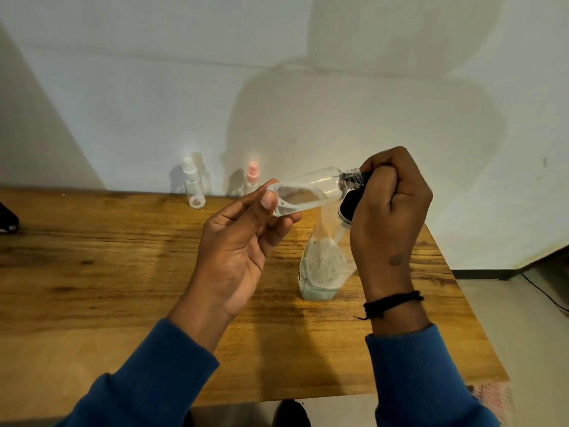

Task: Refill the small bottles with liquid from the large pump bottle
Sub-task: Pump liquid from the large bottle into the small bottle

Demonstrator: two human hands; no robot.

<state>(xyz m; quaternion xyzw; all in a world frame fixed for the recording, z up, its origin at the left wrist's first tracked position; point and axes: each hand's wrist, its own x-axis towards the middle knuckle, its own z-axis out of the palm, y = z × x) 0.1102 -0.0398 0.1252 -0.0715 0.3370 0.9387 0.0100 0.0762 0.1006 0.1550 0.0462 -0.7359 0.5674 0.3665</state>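
The small clear bottle is held up over the table, lying almost on its side with its threaded neck pointing to the right. The left hand pinches its base end between thumb and fingertips, the other fingers loose. The right hand is curled into a fist round the neck end, apparently working a dark cap, though I cannot tell whether that cap belongs to this bottle or to the large pump bottle standing on the table just below. The held bottle looks nearly empty, so by my reckoning it is being opened and no filling has begun. Two more small bottles stand at the back by the wall, one with a white top, one with a pink top; both are capped and seem empty too. The big bottle's pump head is hidden behind the right hand, and a dark thing at the left edge is cut off
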